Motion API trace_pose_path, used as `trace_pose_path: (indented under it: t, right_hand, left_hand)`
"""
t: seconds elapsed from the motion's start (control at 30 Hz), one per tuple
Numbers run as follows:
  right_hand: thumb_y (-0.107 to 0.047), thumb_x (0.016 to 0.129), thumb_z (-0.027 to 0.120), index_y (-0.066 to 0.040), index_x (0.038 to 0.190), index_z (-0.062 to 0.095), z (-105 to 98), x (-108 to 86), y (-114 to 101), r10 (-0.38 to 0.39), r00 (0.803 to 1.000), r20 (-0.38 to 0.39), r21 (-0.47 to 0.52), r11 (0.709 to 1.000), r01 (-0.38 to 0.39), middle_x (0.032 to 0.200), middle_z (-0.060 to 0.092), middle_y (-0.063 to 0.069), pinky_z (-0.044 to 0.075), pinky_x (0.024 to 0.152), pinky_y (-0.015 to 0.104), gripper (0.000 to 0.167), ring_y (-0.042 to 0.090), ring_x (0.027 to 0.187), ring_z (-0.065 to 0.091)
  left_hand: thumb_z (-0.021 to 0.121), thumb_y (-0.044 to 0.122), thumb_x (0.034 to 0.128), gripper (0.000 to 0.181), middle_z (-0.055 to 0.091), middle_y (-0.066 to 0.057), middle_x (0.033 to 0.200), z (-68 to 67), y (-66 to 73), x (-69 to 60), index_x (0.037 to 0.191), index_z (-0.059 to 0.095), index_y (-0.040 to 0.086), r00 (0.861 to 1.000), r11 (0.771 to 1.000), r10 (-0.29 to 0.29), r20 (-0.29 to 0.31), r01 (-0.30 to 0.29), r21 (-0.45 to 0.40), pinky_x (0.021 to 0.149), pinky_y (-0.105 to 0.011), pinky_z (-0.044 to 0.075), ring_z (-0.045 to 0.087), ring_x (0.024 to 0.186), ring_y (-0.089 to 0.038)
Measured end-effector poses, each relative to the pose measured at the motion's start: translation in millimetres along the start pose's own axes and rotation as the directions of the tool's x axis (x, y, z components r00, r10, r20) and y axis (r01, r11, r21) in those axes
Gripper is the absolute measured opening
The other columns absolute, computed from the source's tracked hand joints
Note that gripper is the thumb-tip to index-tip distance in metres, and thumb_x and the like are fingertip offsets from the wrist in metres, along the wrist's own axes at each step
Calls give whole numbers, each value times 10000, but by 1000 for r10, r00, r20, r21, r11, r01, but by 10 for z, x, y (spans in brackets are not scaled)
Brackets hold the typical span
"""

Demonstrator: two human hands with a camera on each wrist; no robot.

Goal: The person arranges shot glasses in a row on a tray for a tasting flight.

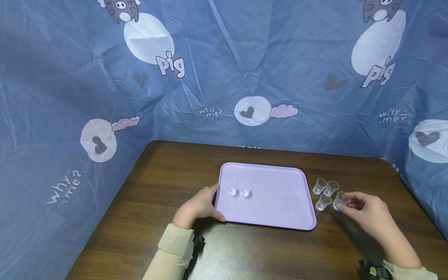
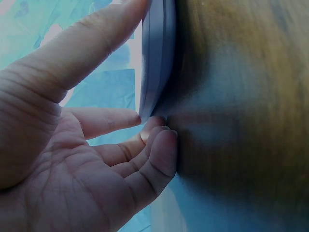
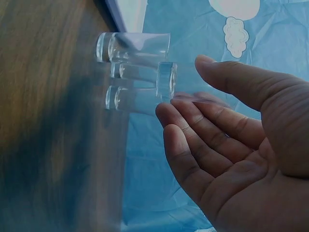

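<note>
A lilac tray lies on the table, with two clear shot glasses, one at left and one beside it, upright on its left part. My left hand holds the tray's near left corner, thumb at the near edge and index finger at the left edge. In the left wrist view its other fingers bend down by the tabletop. Right of the tray, my right hand pinches a clear shot glass between thumb and fingers, its base raised off the table.
Three more clear shot glasses stand close together between the tray and my right hand: one at the back left, one at the back right, one in front. A blue printed cloth hangs behind the brown wooden table.
</note>
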State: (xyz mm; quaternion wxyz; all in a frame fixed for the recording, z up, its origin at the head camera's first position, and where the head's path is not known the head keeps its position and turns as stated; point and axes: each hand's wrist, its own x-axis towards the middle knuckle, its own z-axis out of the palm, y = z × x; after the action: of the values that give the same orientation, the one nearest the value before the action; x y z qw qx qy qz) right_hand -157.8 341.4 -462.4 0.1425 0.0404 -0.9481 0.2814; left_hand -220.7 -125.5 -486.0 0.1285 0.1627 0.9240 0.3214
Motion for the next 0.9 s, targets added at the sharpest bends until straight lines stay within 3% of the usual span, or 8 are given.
trace_pose_path:
  t: [0.43,0.9]
  right_hand:
    - [-175,786,899,24,997,749,-30,58,-156,-12,1000,5,13,1000,12,835,732,63,487,583,190,326,110,706,648]
    - [-177,802,886,5,989,751,7,147,-321,-42,999,13,72,997,41,851,737,58,485,611,149,294,48,714,649]
  left_hand:
    - [1016,249,594,1198,558,-268,1315,-6,15,-11,1563,355,7,1000,1000,-19,9,19,1,1024,-500,422,518,1210,-364]
    - [1021,243,579,1192,579,-245,1264,-18,34,-27,1553,375,8,1000,1000,-6,8,6,-1,1007,-504,433,531,1171,-354]
